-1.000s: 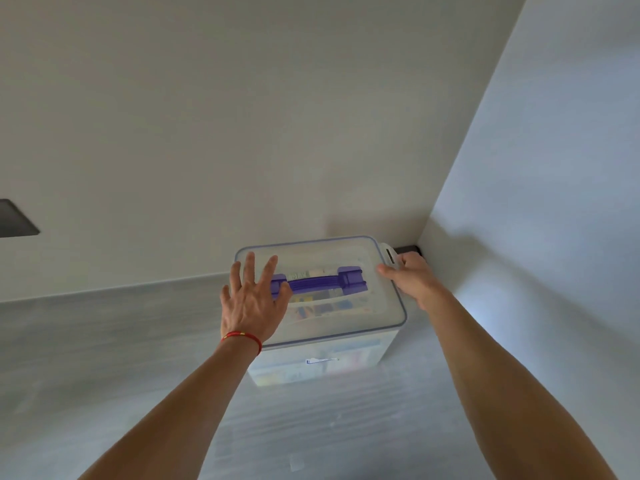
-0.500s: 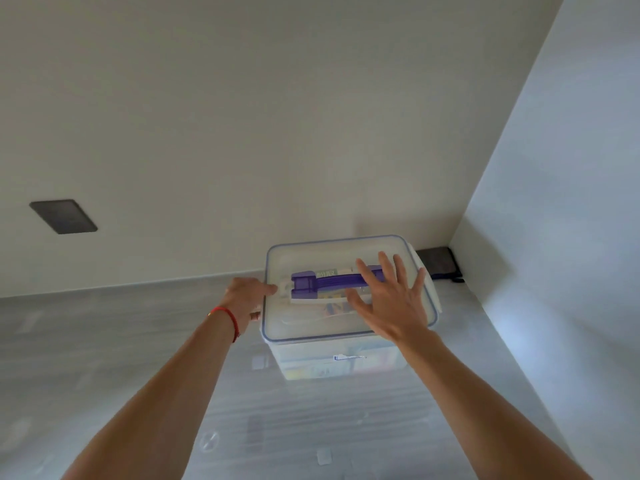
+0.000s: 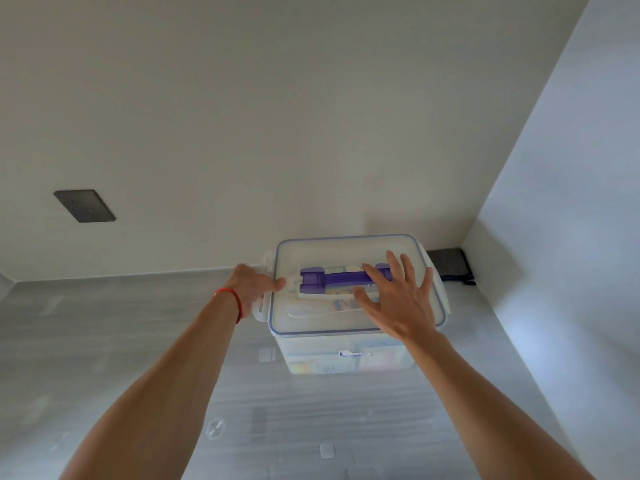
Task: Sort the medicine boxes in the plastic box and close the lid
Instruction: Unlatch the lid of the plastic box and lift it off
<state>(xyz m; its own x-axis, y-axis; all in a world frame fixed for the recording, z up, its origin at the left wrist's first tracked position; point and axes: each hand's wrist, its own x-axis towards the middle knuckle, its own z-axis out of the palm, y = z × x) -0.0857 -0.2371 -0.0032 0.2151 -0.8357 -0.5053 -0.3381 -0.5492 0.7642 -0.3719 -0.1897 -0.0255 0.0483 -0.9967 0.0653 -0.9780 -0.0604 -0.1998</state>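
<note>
My right hand (image 3: 398, 303) lies flat, fingers spread, on the lid (image 3: 346, 251) to keep it seated; my left hand (image 3: 251, 285) curls at the side latch (image 3: 260, 306), whether gripping it I cannot tell; the box (image 3: 346, 358) stands on the surface (image 3: 121, 341) by the wall, medicine boxes inside.

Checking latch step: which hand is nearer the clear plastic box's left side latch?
Left. The left hand touches the left side latch; the right hand lies flat across the lid, beside the purple handle.
</note>
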